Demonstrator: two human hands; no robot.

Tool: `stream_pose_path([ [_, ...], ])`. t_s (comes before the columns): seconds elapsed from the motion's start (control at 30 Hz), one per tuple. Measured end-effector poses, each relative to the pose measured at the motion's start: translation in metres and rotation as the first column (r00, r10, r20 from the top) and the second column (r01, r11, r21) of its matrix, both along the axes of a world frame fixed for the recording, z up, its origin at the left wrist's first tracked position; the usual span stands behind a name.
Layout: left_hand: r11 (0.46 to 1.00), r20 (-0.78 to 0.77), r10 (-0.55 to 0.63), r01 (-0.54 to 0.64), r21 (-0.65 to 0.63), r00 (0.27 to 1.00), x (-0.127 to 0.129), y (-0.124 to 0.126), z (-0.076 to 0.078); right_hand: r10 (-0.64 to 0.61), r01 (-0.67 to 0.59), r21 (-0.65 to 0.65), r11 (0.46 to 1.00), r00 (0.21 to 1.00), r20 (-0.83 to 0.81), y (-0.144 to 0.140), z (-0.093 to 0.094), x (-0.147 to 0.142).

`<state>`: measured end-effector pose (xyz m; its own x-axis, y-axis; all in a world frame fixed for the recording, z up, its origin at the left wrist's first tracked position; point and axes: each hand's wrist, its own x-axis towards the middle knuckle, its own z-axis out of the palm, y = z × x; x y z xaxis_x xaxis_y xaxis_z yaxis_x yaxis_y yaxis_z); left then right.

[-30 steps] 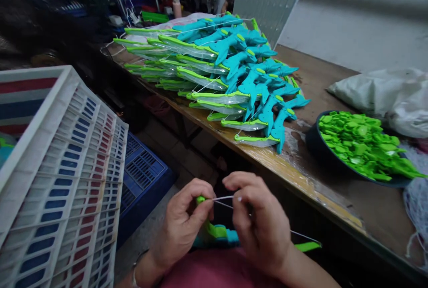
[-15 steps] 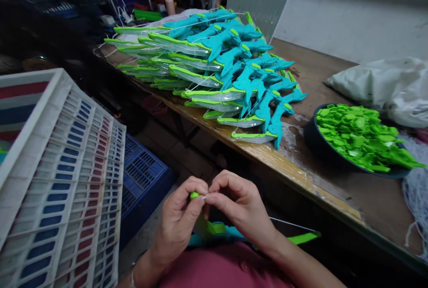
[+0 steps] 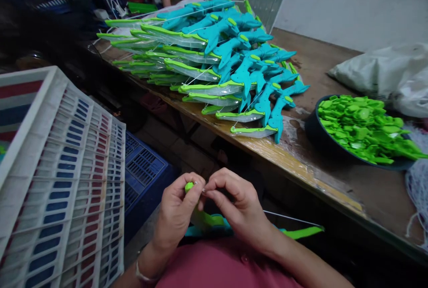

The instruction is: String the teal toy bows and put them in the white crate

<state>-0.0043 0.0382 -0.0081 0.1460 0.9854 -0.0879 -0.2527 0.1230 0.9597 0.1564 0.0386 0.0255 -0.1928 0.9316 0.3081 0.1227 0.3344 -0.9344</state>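
In front of my body lies a teal and green toy bow [image 3: 302, 233], a white string stretched toward its right tip. My left hand [image 3: 179, 207] is closed around the bow's other green end [image 3: 189, 186], thumb and fingers pinching beside it. Fingertips of my right hand [image 3: 236, 203] pinch the thin white string [image 3: 204, 189] right by the left thumb. The two hands nearly touch. My wrists and forearms cover part of the bow's middle.
Many teal and green toy bows [image 3: 245, 72] are piled on the table [image 3: 317, 190]. A dark basin [image 3: 314, 134] of green plastic parts stands at right, near white strings [image 3: 416, 185] and a white sack [image 3: 371, 72]. White [image 3: 67, 181] and blue crates [image 3: 143, 158] stand at left.
Both hands stay together at the string, with the fingers shifting slightly and the green end moving a little left and up. The view has tilted slightly.
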Motion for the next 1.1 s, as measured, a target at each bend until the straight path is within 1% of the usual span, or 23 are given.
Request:
stream_pose_path([
  [0.07,1.000,0.010,-0.014,0.014,-0.022,1.000,-0.001,0.002,-0.003,0.011,-0.014,0.072,0.997,0.999,0.040,0.001,0.001,0.003],
  [0.13,0.998,0.021,-0.057,0.058,-0.022,0.998,-0.005,0.005,-0.006,0.021,-0.036,0.184,0.982,0.996,0.085,0.004,0.001,0.005],
  [0.2,0.992,0.038,-0.115,0.116,-0.038,0.993,-0.009,0.007,-0.006,0.055,-0.091,0.318,0.944,0.991,0.121,0.010,0.000,0.008],
  [0.27,0.981,0.070,-0.174,0.179,-0.075,0.982,-0.013,0.010,-0.005,0.114,-0.163,0.429,0.888,0.984,0.140,0.017,-0.002,0.011],
  [0.33,0.967,0.116,-0.218,0.231,-0.109,0.969,-0.015,0.013,-0.002,0.162,-0.217,0.491,0.844,0.975,0.152,0.021,-0.005,0.013],
  [0.37,0.962,0.139,-0.231,0.248,-0.117,0.963,-0.015,0.014,0.001,0.164,-0.225,0.508,0.831,0.973,0.163,0.022,-0.006,0.014],
  [0.4,0.959,0.159,-0.236,0.256,-0.118,0.959,-0.015,0.015,0.003,0.147,-0.219,0.522,0.825,0.973,0.177,0.022,-0.008,0.014],
  [0.47,0.961,0.182,-0.240,0.260,-0.098,0.954,-0.013,0.017,0.007,0.072,-0.177,0.539,0.824,0.975,0.210,0.018,-0.009,0.013],
  [0.53,0.964,0.178,-0.242,0.257,-0.069,0.954,-0.012,0.018,0.009,-0.030,-0.108,0.523,0.845,0.968,0.249,0.012,-0.009,0.011],
  [0.6,0.969,0.150,-0.234,0.243,-0.049,0.961,-0.010,0.018,0.008,-0.076,-0.060,0.454,0.889,0.958,0.276,0.006,-0.006,0.011],
  [0.67,0.975,0.107,-0.212,0.217,-0.040,0.971,-0.009,0.016,0.005,-0.039,-0.048,0.325,0.944,0.966,0.255,0.002,-0.001,0.011],
  [0.73,0.981,0.049,-0.193,0.194,-0.016,0.980,-0.010,0.014,0.000,0.013,-0.040,0.163,0.986,0.986,0.163,0.002,0.003,0.011],
  [0.8,0.984,-0.027,-0.175,0.175,0.020,0.984,-0.011,0.011,-0.004,0.032,-0.032,-0.013,0.999,0.999,0.039,0.003,0.005,0.012],
  [0.83,0.985,-0.065,-0.167,0.170,0.038,0.984,-0.011,0.011,-0.006,0.032,-0.032,-0.081,0.996,0.999,-0.008,0.004,0.004,0.012],
  [0.87,0.985,-0.102,-0.159,0.165,0.051,0.982,-0.012,0.010,-0.006,0.032,-0.036,-0.123,0.992,0.999,-0.034,0.004,0.004,0.012],
  [0.9,0.985,-0.137,-0.153,0.163,0.060,0.979,-0.013,0.009,-0.007,0.032,-0.037,-0.133,0.990,0.999,-0.039,0.005,0.002,0.012],
  [0.93,0.985,-0.166,-0.151,0.164,0.062,0.974,-0.013,0.009,-0.007,0.029,-0.032,-0.110,0.993,0.999,-0.027,0.006,0.001,0.012],
  [1.03,0.982,-0.206,-0.172,0.185,0.043,0.963,-0.015,0.008,-0.006,0.001,-0.004,0.063,0.998,0.999,0.052,0.007,-0.004,0.010],
  [1.1,0.977,-0.173,-0.206,0.211,0.011,0.963,-0.016,0.008,-0.007,-0.018,0.000,0.180,0.984,0.995,0.100,0.006,-0.008,0.009],
])
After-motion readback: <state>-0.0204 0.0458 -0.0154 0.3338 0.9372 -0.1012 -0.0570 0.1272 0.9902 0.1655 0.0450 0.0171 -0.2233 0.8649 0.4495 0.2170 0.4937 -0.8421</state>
